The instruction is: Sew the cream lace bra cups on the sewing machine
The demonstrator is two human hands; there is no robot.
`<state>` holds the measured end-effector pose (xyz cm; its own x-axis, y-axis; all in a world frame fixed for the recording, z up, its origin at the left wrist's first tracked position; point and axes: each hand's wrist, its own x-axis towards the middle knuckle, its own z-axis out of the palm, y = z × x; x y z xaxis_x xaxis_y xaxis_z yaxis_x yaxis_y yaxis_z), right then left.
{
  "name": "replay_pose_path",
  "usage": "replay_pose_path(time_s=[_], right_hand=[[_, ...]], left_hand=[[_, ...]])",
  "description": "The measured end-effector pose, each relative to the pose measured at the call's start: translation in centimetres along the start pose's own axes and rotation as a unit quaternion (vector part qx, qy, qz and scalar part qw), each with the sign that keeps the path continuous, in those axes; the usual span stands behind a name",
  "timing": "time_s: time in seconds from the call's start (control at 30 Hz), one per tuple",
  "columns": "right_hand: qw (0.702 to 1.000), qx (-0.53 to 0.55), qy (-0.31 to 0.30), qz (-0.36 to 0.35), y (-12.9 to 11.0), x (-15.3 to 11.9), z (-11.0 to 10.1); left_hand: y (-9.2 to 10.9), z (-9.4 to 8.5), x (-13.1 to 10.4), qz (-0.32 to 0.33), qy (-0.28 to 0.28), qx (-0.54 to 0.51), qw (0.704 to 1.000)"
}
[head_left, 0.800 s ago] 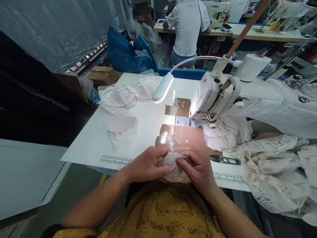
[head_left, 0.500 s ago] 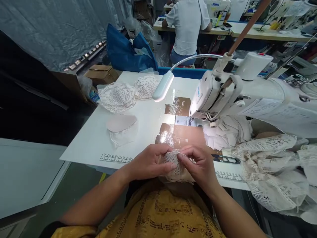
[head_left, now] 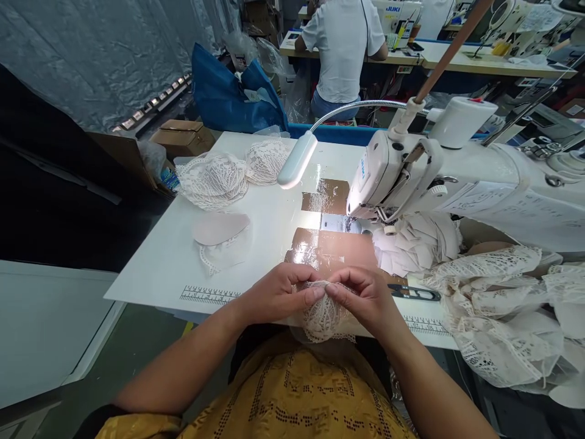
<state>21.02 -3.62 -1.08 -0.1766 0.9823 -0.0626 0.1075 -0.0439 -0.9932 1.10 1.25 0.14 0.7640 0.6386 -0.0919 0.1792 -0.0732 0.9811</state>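
Observation:
A cream lace piece (head_left: 321, 318) hangs at the table's front edge, its upper edge pinched between both hands. My left hand (head_left: 286, 294) closes thumb and fingers on the left of that edge. On the right, my right hand (head_left: 363, 297) pinches the same edge, the two thumbs nearly touching. Beyond them stands a white sewing machine (head_left: 379, 174), its needle area lit over a metal plate (head_left: 336, 223). Brown taped patches (head_left: 329, 244) lie on the white table (head_left: 269, 235). Dark thread snips (head_left: 415, 292) rest right of my right hand.
Lace cups (head_left: 214, 180) lie at the table's back left, with a smooth beige pad (head_left: 222, 228) nearer. White fabric pieces (head_left: 418, 244) and a large lace pile (head_left: 507, 329) sit on the right. A lamp (head_left: 298, 160) overhangs the table. A person (head_left: 340, 52) sits beyond.
My hands have drawn closer together along the lace edge, and more of the lace now hangs rounded below them. The whole view has shifted slightly.

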Motion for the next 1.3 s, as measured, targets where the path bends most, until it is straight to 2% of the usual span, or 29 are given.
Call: replay_pose_path(time_s=[0.1, 0.2, 0.27, 0.33, 0.4, 0.47, 0.5, 0.57, 0.6, 0.63, 0.67, 0.73, 0.8, 0.87, 0.93, 1.0, 1.07, 1.13, 1.23, 1.27, 1.3], right_hand=[[1.0, 0.011, -0.004, 0.0, 0.0, 0.0, -0.1], [0.998, 0.048, -0.013, 0.03, 0.4, 0.2, -0.2], [0.992, 0.101, -0.019, 0.066, 0.8, 0.4, -0.3], [0.983, 0.158, -0.008, 0.094, 1.0, 0.5, -0.7], [0.976, 0.19, 0.019, 0.103, 1.1, 0.5, -1.4], [0.975, 0.189, 0.062, 0.103, 0.9, 0.3, -2.5], [0.975, 0.179, 0.087, 0.101, 0.7, 0.3, -3.1], [0.978, 0.142, 0.125, 0.09, 0.4, 0.2, -4.2], [0.981, 0.116, 0.135, 0.081, 0.3, 0.3, -4.6], [0.984, 0.085, 0.137, 0.071, 0.1, 0.5, -5.0], [0.988, 0.049, 0.132, 0.063, 0.0, 0.7, -5.3], [0.992, -0.038, 0.114, 0.049, -0.3, 1.5, -5.8], [0.983, -0.148, 0.096, 0.044, -0.5, 2.4, -6.1], [0.961, -0.263, 0.077, 0.039, -0.4, 3.3, -6.3], [0.933, -0.352, 0.066, 0.018, 0.1, 4.0, -6.2], [0.911, -0.41, 0.05, -0.018, 0.8, 4.4, -5.8], [0.886, -0.461, 0.031, -0.043, 1.6, 4.5, -5.3], [0.856, -0.515, 0.015, -0.05, 2.2, 4.5, -4.6], [0.811, -0.583, 0.013, -0.048, 2.7, 4.4, -4.0], [0.8, -0.598, 0.014, -0.049, 2.8, 4.3, -3.9], [0.791, -0.61, 0.017, -0.05, 2.9, 4.3, -3.8]], left_hand=[[-0.2, 0.2, 0.3, -0.006, 0.008, -0.043, 0.999], [-0.9, 1.0, 0.8, -0.028, 0.029, -0.13, 0.991], [-1.4, 1.5, 1.2, -0.063, 0.044, -0.226, 0.971], [-1.6, 1.1, 1.4, -0.103, 0.08, -0.319, 0.939], [-1.3, -0.3, 1.4, -0.116, 0.161, -0.363, 0.911], [-0.4, -2.5, 1.3, -0.083, 0.297, -0.317, 0.897], [0.0, -3.6, 1.3, -0.053, 0.373, -0.256, 0.891], [0.8, -5.3, 1.7, 0.009, 0.486, -0.046, 0.873], [1.0, -5.7, 2.3, 0.04, 0.503, 0.081, 0.86], [0.9, -5.7, 3.1, 0.072, 0.491, 0.208, 0.843], [0.7, -5.3, 4.1, 0.097, 0.453, 0.325, 0.824], [-0.4, -3.5, 6.6, 0.133, 0.334, 0.512, 0.78], [-1.8, -1.2, 9.1, 0.101, 0.192, 0.639, 0.738], [-3.2, 1.0, 10.6, 0.094, 0.143, 0.656, 0.735], [-4.0, 2.6, 11.1, 0.092, 0.117, 0.659, 0.738], [-4.1, 3.4, 10.8, 0.089, 0.1, 0.66, 0.739], [-3.3, 3.4, 10.1, 0.091, 0.084, 0.661, 0.74], [-2.1, 2.5, 9.6, 0.094, 0.062, 0.633, 0.766], [-0.8, 0.4, 9.1, 0.084, 0.023, 0.5, 0.862], [-0.8, -0.3, 9.1, 0.088, 0.022, 0.453, 0.887], [-1.0, -0.9, 9.1, 0.097, 0.029, 0.426, 0.899]])
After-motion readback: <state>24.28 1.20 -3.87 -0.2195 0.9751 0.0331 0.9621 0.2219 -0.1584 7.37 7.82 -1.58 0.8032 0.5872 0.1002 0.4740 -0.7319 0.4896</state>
